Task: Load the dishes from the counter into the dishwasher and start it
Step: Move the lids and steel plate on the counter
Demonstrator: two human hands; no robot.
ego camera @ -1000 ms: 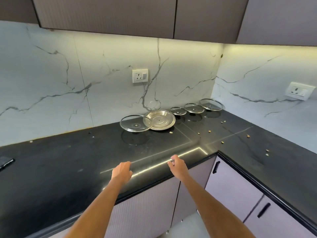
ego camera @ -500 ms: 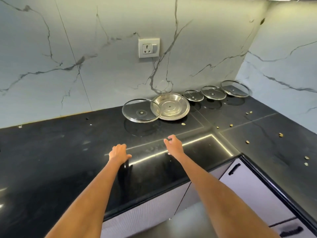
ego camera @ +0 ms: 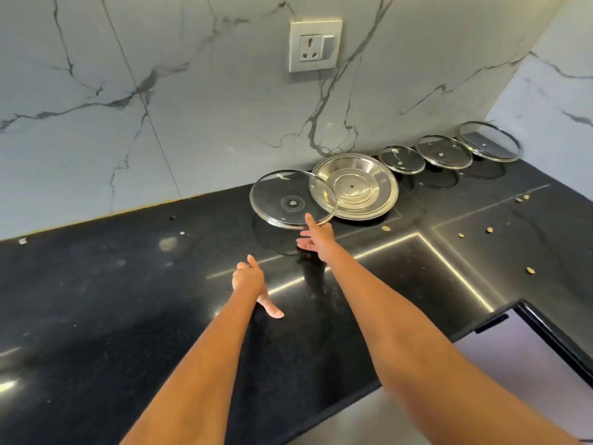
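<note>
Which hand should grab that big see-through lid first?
The right hand. Its fingers already reach the near rim of the glass lid, while the left hand hangs farther back over the counter, empty.

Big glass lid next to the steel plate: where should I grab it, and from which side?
Probably the near rim of the big glass lid, coming from the front where the right hand already reaches. The lid sits tilted, raised off the counter, its far-right edge overlapping the steel plate, so the front rim looks free for fingers underneath.
</note>
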